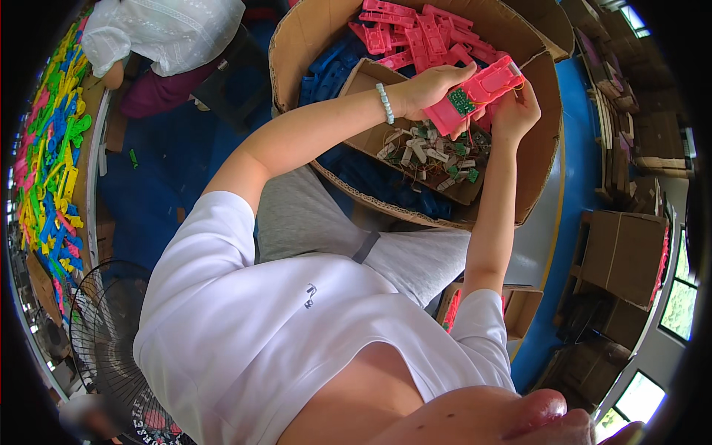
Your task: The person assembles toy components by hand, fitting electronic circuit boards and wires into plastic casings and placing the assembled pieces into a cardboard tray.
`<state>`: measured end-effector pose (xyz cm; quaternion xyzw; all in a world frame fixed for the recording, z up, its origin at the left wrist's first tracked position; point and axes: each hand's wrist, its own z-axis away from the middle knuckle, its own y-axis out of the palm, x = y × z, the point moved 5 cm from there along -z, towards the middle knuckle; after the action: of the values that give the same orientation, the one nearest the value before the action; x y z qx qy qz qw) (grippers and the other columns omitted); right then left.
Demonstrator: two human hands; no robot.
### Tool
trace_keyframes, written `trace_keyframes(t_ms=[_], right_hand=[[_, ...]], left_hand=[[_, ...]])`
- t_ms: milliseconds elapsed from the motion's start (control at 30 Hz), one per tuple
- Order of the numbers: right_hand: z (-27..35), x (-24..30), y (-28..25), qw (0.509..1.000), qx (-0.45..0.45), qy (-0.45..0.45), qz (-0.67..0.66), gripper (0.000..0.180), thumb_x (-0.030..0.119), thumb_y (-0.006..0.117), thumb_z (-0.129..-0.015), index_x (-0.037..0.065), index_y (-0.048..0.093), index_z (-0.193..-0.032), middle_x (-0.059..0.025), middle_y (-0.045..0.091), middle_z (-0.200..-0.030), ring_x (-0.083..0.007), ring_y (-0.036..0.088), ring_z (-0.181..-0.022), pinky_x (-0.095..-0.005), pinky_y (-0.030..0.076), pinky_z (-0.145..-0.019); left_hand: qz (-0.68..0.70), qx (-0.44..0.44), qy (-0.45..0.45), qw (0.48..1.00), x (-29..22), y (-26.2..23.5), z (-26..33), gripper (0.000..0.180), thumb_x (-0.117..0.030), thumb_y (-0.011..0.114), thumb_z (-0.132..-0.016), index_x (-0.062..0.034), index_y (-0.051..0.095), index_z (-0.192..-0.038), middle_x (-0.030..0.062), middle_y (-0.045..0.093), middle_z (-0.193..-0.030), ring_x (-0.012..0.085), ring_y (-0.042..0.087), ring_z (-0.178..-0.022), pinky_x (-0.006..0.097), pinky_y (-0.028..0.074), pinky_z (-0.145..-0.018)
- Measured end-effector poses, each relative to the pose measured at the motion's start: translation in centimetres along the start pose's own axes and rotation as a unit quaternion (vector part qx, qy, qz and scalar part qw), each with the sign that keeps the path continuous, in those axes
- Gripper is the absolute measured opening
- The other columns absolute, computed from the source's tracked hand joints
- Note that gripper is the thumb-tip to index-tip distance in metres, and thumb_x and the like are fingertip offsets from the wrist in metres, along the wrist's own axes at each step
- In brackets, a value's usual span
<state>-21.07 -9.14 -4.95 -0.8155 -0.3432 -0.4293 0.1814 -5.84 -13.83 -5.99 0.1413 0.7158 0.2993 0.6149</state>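
A pink plastic shell (486,85) is held up over a large cardboard box, tilted with its far end to the right. On it sits a small green circuit board (462,101) with thin red and yellow wires. My left hand (426,90), a beaded bracelet at its wrist, grips the shell from the left, thumb along its upper edge. Closed around the shell's right end is my right hand (517,117), its fingertips by the wires. Just below both hands, a smaller carton holds several wired white modules and green boards (423,152).
The cardboard box (545,141) also holds pink shells (426,33) and blue shells (326,70). Leftward are a table heaped with colourful plastic parts (55,170), a black fan (111,326) and a person in white (167,33). Cartons (619,248) stack at right.
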Motion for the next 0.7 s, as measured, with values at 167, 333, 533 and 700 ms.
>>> trace_keyframes(t_ms=[167, 333, 533, 700], right_hand=[[-0.8, 0.2, -0.5, 0.989, -0.029, -0.080, 0.123, 0.014, -0.005, 0.060, -0.087, -0.001, 0.070, -0.095, 0.0016, 0.067, -0.085, -0.0052, 0.058, -0.076, -0.0206, 0.046, -0.063], [1.3, -2.5, 2.3, 0.974, 0.063, 0.139, -0.166, 0.029, -0.011, 0.052, -0.086, -0.007, 0.064, -0.111, -0.0070, 0.068, -0.102, -0.0121, 0.063, -0.086, -0.0259, 0.050, -0.075], [1.9, 0.3, 3.6, 0.858, 0.185, 0.268, -0.396, 0.032, -0.010, 0.049, -0.090, -0.006, 0.055, -0.122, -0.0122, 0.062, -0.117, -0.0185, 0.061, -0.100, -0.0315, 0.049, -0.088], [2.4, -0.1, 3.8, 0.898, 0.082, 0.231, -0.364, 0.021, -0.004, 0.057, -0.091, -0.003, 0.060, -0.111, -0.0087, 0.064, -0.106, -0.0160, 0.062, -0.094, -0.0293, 0.049, -0.081]], left_hand=[[-0.024, 0.039, 0.057, 0.997, -0.5, 1.7, 0.2, 0.048, -0.046, 0.039, -0.101, -0.0001, 0.051, -0.111, 0.0124, 0.062, -0.084, 0.0195, 0.064, -0.060, 0.036, 0.058, -0.051], [-0.134, -0.032, 0.058, 0.989, -0.6, -1.3, -0.8, 0.037, -0.037, 0.041, -0.103, -0.0028, 0.052, -0.107, 0.0067, 0.059, -0.083, 0.0140, 0.061, -0.066, 0.032, 0.053, -0.056], [-0.408, -0.184, 0.238, 0.862, -1.9, -4.1, -1.4, 0.029, -0.034, 0.045, -0.102, -0.0055, 0.050, -0.102, -0.0006, 0.049, -0.086, 0.0063, 0.044, -0.078, 0.025, 0.039, -0.072], [-0.426, -0.149, 0.223, 0.864, -1.5, -3.6, -1.0, 0.027, -0.032, 0.047, -0.102, -0.0051, 0.048, -0.106, 0.0008, 0.049, -0.085, 0.0078, 0.045, -0.077, 0.027, 0.040, -0.071]])
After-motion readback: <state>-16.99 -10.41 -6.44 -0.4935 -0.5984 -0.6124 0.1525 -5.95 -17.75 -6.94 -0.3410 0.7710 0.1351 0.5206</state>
